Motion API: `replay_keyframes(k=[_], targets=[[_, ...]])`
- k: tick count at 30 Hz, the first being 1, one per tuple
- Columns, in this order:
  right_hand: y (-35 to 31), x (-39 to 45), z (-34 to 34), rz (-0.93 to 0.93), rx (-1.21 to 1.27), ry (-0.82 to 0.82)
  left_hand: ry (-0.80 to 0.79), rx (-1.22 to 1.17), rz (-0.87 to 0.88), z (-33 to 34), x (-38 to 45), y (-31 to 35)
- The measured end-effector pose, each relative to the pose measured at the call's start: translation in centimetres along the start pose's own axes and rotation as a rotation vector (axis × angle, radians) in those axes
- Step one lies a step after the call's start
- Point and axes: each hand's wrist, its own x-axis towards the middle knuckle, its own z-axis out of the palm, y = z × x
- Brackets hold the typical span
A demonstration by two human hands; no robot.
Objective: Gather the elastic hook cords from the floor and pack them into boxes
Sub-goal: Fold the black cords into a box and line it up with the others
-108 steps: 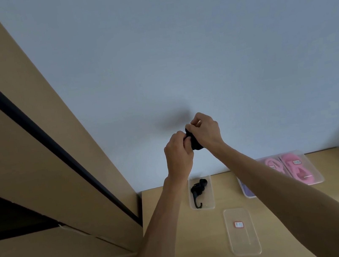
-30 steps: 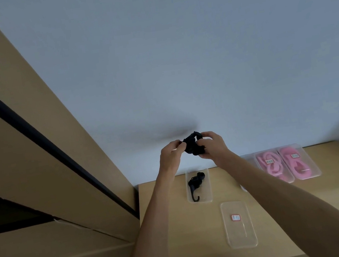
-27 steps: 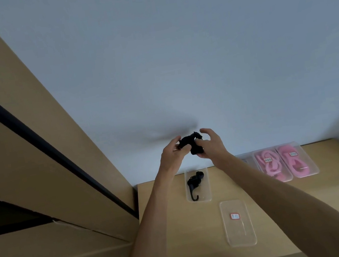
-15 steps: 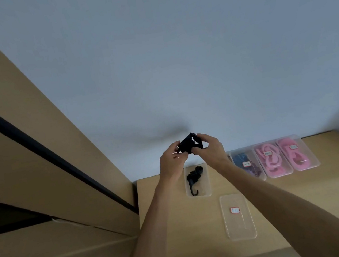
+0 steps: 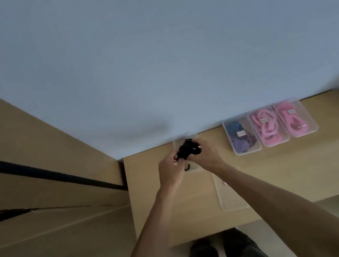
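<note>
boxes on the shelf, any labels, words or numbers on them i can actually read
No text can be read here.
Clear plastic box of blue and purple cords: small white label, print too blurred to read.
Middle clear box of pink cords: white label, too blurred.
Right clear box of pink cords: white label, too blurred.
Clear flat lid lying on the wooden shelf: red-edged label mostly hidden behind the right forearm, unreadable.

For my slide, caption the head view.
Both hands grip a bundled black hook cord over a clear box.
</note>
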Motion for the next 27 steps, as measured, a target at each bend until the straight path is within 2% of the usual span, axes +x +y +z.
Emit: replay_keyframes(k=[6,14,20,24,27], targets=[[3.7,3.7,2.2,0.081,-0.104,-0.02,-0.118,0.06,-0.012,3.4,1.7,-3.6],[6.8,4.7,4.9,0.13,-0.131,-0.037,-0.043,0.22,0.009,4.7,2.9,-6.6],[6.8,5.4,5.8,-0.042,-0.482,-0.072,-0.072,0.449,0.022,5.5,3.0,-6.5],[7.9,5.5,6.0,-0.096,-0.656,-0.095,-0.01,0.409,0.018,5.2,3.7,-6.4],[8.9,5.2,6.5,-0.137,-0.8,-0.051,-0.065,0.456,0.031,5.3,4.4,-6.6]])
